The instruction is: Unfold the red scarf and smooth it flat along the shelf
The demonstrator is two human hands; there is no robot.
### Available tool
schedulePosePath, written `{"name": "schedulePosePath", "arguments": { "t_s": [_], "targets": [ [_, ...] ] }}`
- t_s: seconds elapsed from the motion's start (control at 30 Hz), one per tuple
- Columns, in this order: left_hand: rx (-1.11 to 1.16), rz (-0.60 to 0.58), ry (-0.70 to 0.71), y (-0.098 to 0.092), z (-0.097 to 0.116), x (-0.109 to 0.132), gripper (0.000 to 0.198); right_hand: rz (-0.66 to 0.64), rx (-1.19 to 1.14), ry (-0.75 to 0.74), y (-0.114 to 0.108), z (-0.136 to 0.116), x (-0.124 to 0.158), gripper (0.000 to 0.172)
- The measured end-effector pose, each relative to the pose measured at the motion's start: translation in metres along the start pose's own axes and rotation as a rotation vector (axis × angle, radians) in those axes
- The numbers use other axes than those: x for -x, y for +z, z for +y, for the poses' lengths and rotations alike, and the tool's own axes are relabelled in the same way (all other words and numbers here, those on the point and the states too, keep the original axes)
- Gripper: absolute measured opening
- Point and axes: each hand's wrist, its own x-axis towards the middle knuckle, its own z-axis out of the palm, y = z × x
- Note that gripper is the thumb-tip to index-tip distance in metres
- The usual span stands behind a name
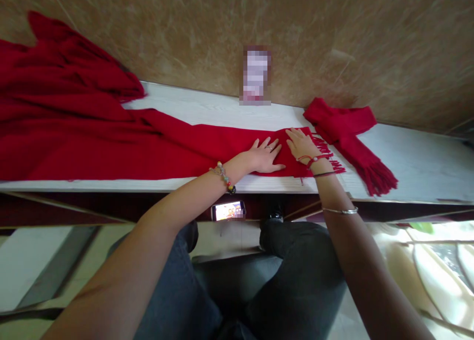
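Observation:
A long red cloth (177, 152) with a fringed right end lies along a narrow white table (192, 103). My left hand (264, 156) rests flat on it with fingers spread, a ring on one finger. Further right, near the fringe, my right hand (301, 145) also lies on the cloth, palm down, fingers extended. Neither hand grips anything. The cloth is flat under my hands and bunches into folds toward the left. Beside the fringe, to the right, a folded red scarf (346, 137) lies with its tasselled end toward the table's front edge.
At the far left a heap of red cloth (81, 63) leans by the brown marbled wall (177, 34). A blurred-out rectangle (255, 76) shows at the wall behind the table. Below the front edge sits a phone (228, 211) with a lit screen, above my knees.

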Motion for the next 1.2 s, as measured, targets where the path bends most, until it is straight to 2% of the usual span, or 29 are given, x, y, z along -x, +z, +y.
{"name": "schedulePosePath", "arguments": {
  "t_s": [0.07, 0.2, 0.33, 0.43, 0.5, 0.57, 0.67, 0.73, 0.8, 0.93, 1.03, 1.2],
  "targets": [
    [0.000, -0.011, -0.012, 0.000, 0.001, 0.000, 0.083, -0.046, -0.014, 0.003, 0.004, 0.003, -0.008, 0.048],
    [0.011, -0.026, -0.020, 0.000, 0.002, 0.000, 0.082, -0.012, -0.012, 0.005, 0.009, 0.022, -0.008, 0.047],
    [0.028, -0.039, -0.022, -0.001, 0.002, 0.001, 0.083, 0.001, -0.002, 0.170, 0.007, 0.047, 0.001, 0.047],
    [0.023, -0.034, -0.013, -0.001, 0.000, 0.001, 0.081, 0.106, -0.014, 0.250, 0.003, 0.062, 0.008, 0.046],
    [-0.010, 0.009, 0.025, -0.002, -0.001, 0.000, 0.077, 0.234, -0.026, 0.216, -0.004, 0.066, 0.015, 0.044],
    [-0.057, 0.115, 0.115, -0.005, 0.000, 0.001, 0.069, 0.315, -0.051, 0.129, -0.015, 0.063, 0.027, 0.042],
    [-0.110, 0.276, 0.321, -0.009, 0.006, 0.004, 0.057, 0.321, -0.076, 0.005, -0.033, 0.045, 0.054, 0.037],
    [-0.149, 0.303, 0.447, -0.010, 0.012, 0.007, 0.052, 0.307, -0.081, -0.045, -0.039, 0.032, 0.073, 0.033],
    [-0.205, 0.293, 0.510, -0.011, 0.016, 0.010, 0.044, 0.286, -0.090, -0.091, -0.040, 0.022, 0.088, 0.031],
    [-0.270, 0.262, 0.507, -0.013, 0.016, 0.011, 0.027, 0.199, -0.109, -0.175, -0.031, 0.017, 0.098, 0.031],
    [-0.256, 0.251, 0.522, -0.014, 0.012, 0.010, 0.028, 0.160, -0.120, -0.217, -0.026, 0.017, 0.094, 0.030],
    [-0.217, 0.265, 0.443, -0.018, 0.008, 0.009, 0.026, 0.172, -0.177, -0.257, -0.026, 0.013, 0.092, 0.027]
  ]
}}
